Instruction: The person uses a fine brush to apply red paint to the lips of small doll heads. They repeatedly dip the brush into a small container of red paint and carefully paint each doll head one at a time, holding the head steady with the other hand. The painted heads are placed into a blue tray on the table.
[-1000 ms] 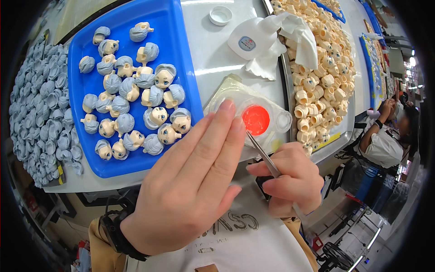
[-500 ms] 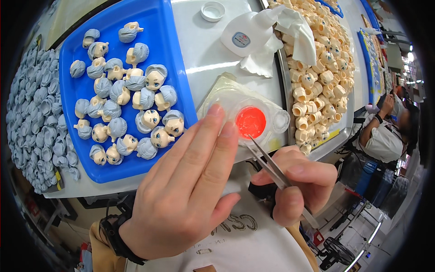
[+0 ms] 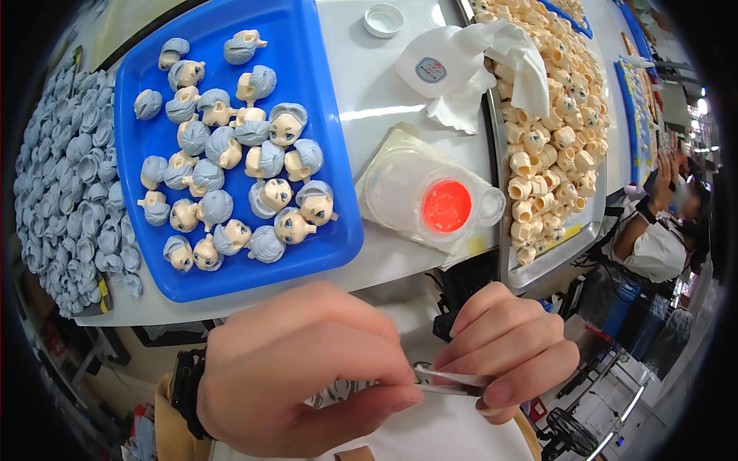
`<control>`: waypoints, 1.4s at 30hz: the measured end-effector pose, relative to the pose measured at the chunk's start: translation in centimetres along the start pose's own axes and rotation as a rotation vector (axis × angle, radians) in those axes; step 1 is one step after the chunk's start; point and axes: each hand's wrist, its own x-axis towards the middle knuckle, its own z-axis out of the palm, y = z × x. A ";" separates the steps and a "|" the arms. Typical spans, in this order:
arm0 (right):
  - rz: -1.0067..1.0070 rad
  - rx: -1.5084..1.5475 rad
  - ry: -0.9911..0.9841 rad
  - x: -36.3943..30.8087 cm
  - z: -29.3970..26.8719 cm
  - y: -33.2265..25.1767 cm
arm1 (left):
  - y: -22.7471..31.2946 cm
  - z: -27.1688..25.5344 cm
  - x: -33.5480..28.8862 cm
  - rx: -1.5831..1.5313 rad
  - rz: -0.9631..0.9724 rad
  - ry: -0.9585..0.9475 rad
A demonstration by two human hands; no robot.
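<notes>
My right hand (image 3: 511, 342) grips a pair of metal tweezers (image 3: 455, 382), held nearly level in front of my body with the tips toward the left. Closed in a pinch, my left hand (image 3: 296, 369) has its thumb and forefinger right at the tweezers' tips; whatever lies between those fingertips is hidden. Beyond my hands, at the table's near edge, a translucent plastic container (image 3: 393, 188) holds bright red-orange material (image 3: 447, 206) in a round opening. It rests on a pale, yellowish square pad (image 3: 398, 138).
Left stands a blue tray (image 3: 342, 184) of doll heads with blue-grey hair, beside a heap of loose hair pieces (image 3: 81, 177). Rightward, a metal tray (image 3: 503, 230) holds piled face parts (image 3: 561, 146). Behind are a white bottle (image 3: 438, 61), cloth (image 3: 526, 73) and cap (image 3: 383, 21). Another person (image 3: 653, 238) sits far right.
Both hands have drawn back toward my body from the red-orange container. My left fingers, stretched out before, now pinch at the tweezers' tips; the tweezers have swung to nearly level.
</notes>
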 end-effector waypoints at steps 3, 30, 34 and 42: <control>0.026 0.043 -0.110 0.6 -0.6 -0.2 | 0.3 0.0 -0.1 -0.005 0.026 -0.009; 0.015 0.134 -0.143 0.8 0.5 -0.9 | 0.0 -0.1 -1.5 0.140 0.175 -0.119; 0.017 0.189 -0.205 0.7 -0.3 -0.7 | 0.0 0.0 -1.4 0.142 0.173 -0.157; -0.048 0.287 0.038 -0.6 -0.4 -0.4 | 0.6 -1.3 -1.3 -0.007 0.138 -0.283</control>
